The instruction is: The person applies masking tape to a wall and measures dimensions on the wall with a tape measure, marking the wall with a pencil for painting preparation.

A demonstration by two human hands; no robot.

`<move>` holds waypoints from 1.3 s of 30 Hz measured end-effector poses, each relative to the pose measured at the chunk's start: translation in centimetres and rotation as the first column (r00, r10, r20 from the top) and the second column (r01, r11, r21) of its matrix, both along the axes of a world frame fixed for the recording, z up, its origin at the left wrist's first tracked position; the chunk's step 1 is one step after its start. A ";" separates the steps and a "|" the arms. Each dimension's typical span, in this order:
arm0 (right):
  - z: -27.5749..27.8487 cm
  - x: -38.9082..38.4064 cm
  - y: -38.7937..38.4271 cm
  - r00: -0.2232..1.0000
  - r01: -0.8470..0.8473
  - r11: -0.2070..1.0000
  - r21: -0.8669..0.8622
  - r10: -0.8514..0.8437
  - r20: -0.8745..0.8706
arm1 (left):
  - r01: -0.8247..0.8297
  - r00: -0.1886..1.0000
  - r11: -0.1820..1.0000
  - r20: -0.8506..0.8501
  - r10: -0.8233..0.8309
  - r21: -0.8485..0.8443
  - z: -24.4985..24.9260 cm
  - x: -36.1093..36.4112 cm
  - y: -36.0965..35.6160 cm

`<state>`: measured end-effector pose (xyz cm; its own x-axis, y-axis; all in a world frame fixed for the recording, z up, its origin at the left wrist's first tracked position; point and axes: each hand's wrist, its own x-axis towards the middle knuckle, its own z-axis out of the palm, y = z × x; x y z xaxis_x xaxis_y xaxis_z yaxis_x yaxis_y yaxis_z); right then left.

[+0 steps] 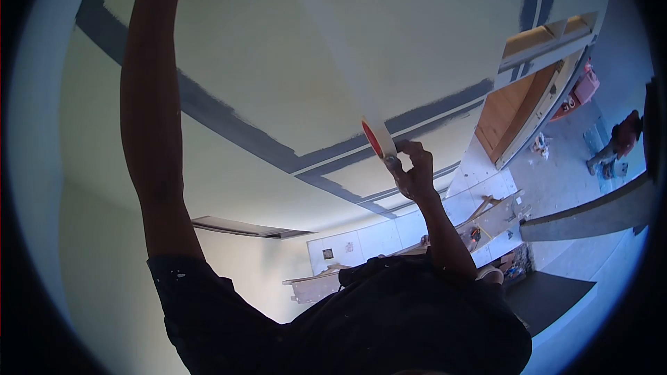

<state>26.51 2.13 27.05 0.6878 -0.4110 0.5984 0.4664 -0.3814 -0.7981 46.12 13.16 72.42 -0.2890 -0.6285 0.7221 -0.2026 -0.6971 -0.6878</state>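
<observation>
My right hand (415, 175) grips a roll of tape (379, 140) with a red-orange inner core, thumb and fingers closed on its edge. From the roll, a pale translucent strip of tape (323, 35) runs up and leftward out of the top of the view. It crosses a pale cream surface (431, 35) marked with grey painted bands (229, 118), some split by a thin light line. My left arm (153, 97) reaches up along the left side. Its hand lies beyond the top edge, so its hold cannot be seen.
A wooden plank platform (497, 219) with small items on it stands below. To the right is a wood-lined opening (517, 111). Farther right are pink-red containers (587, 87) and what looks like another person (625, 135). A recessed panel (243, 226) sits at lower left.
</observation>
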 end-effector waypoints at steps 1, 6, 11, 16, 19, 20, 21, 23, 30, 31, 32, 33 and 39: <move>-0.9 -0.4 -0.1 1.000 0.024 0.999 -0.029 -0.024 0.005 | 0.028 1.000 1.000 -0.009 -0.028 0.002 0.0 0.0 0.0; -5.3 -2.6 -0.1 1.000 -0.015 0.999 -0.046 0.013 -0.028 | 0.038 0.996 0.998 -0.082 -0.041 -0.043 0.3 0.2 -0.1; -7.5 -3.7 1.2 0.998 -0.060 0.998 -0.032 0.060 -0.016 | 0.168 0.986 0.982 -0.041 -0.165 0.083 1.1 1.0 0.1; -7.7 -3.9 1.9 0.997 -0.059 0.998 -0.037 0.061 0.049 | 0.051 0.999 0.998 -0.003 -0.051 0.024 1.3 1.4 0.1; -8.3 -4.3 1.6 0.987 -0.150 0.988 -0.032 0.151 0.058 | -0.070 0.984 0.996 0.168 0.059 0.060 2.1 2.8 0.7; -8.6 -4.6 1.6 0.987 -0.152 0.988 -0.027 0.153 0.056 | -0.193 0.907 0.977 0.396 0.141 0.093 1.9 2.1 0.4; -9.0 -4.7 1.6 0.984 -0.166 0.986 -0.001 0.165 0.063 | -0.193 0.908 0.976 0.396 0.139 0.098 1.4 1.4 0.1; -9.5 -5.1 1.6 0.982 -0.178 0.984 0.032 0.175 0.074 | 0.105 0.990 0.993 -0.104 -0.100 0.046 0.3 -0.4 -0.5; -13.9 -4.7 2.0 0.995 -0.060 0.998 0.028 0.062 -0.078 | -0.130 0.988 0.991 -0.084 0.131 0.007 0.9 0.1 -0.4; -14.8 -4.4 1.9 0.995 -0.027 1.000 0.009 0.027 -0.092 | -0.076 0.993 0.996 -0.089 0.080 0.041 1.1 -0.1 -0.2; -15.4 -4.3 2.0 0.993 -0.020 0.999 0.028 0.023 -0.115 | -0.027 0.996 0.997 -0.087 0.033 0.075 1.5 -0.2 0.1; -15.8 -4.3 2.0 0.992 -0.017 0.999 0.043 0.022 -0.124 | -0.101 0.995 0.992 0.017 0.100 0.074 1.6 0.7 0.3; -20.9 -4.8 2.6 0.960 0.057 0.998 0.037 -0.045 -0.275 | -0.010 0.994 0.994 -0.103 0.022 0.108 1.6 -0.8 0.7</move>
